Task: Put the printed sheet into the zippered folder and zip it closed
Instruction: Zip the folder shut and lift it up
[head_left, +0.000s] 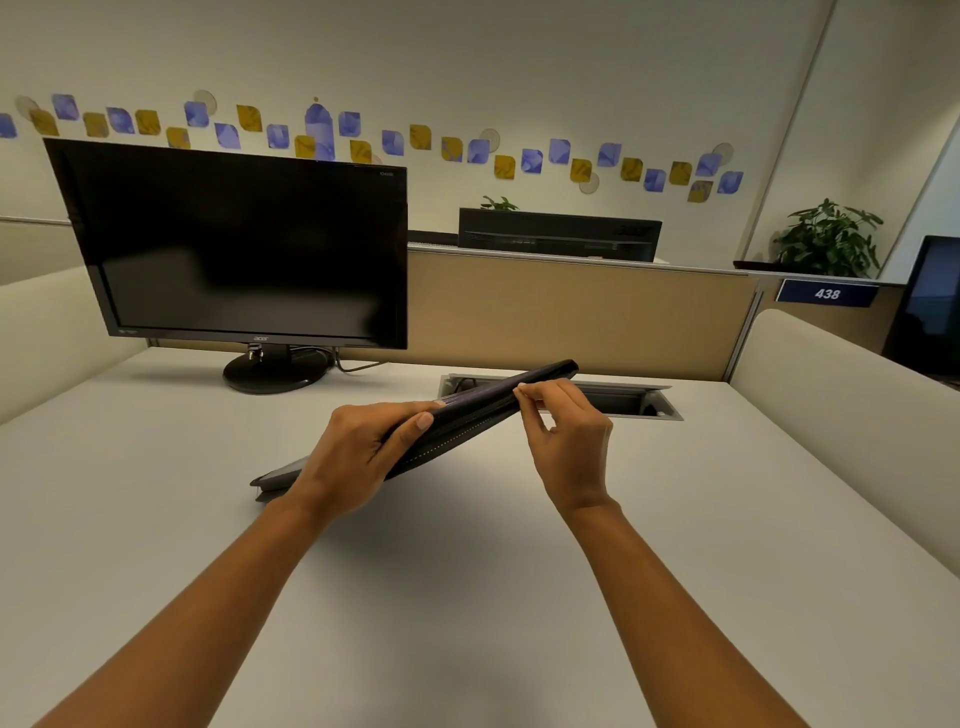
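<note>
Holding the folder (467, 415) are two bare hands, out over the middle of the white bench (156, 519). The left hand (358, 447) is clamped on the folder's near long side, thumb on top and fingers curled under. The right hand (566, 436) pinches its thumb and first finger together at the folder's edge, near the raised far end. What it pinches is too small to see.

The folder is dark and thin, and it is tilted. Its low left end rests on the bench and its far right end is up in the air. A row of light stitches runs along its side. The two covers look pressed close together where the hands are. The low end shows a lighter strip. The sheet cannot be seen.

Just behind the right hand a cable box (639, 402) is sunk into the bench near the back edge, with its lid up. At the back left corner stands a dark monitor (234, 244) on a round foot, with its cord trailing to the right. A tan wall panel (571, 312) runs along the back edge. A blue sign (827, 294) reading 438 hangs at its right end. A green plant (831, 239) sits behind it.
</note>
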